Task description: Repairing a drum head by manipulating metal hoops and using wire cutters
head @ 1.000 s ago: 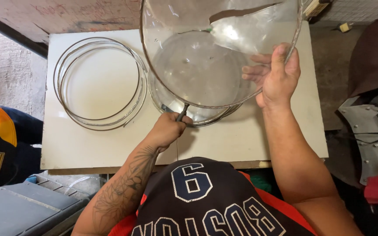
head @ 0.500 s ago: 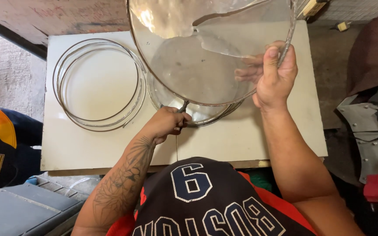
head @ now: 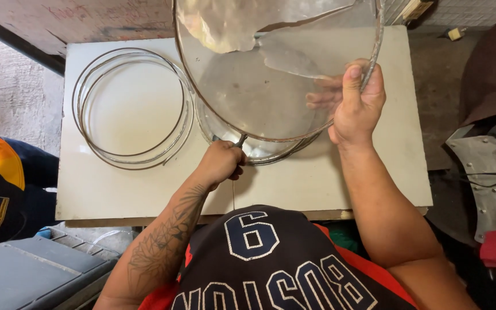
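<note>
Head view, two hands (head: 354, 106), one clear lid (head: 259, 74)

Single head-worn view, looking steeply down over the chest onto a white table (head: 328, 183), close enough that both forearms fill the lower frame. Faces forward past the right hand (head: 356, 106) and left hand (head: 220, 165); floor beyond the left hand, clutter beyond the right. No second view to overlap.

Wire rings (head: 132, 109) left on the table (head: 374, 172), lifted glass disc (head: 259, 74) right, perhaps over stacked discs (head: 271, 152).
</note>
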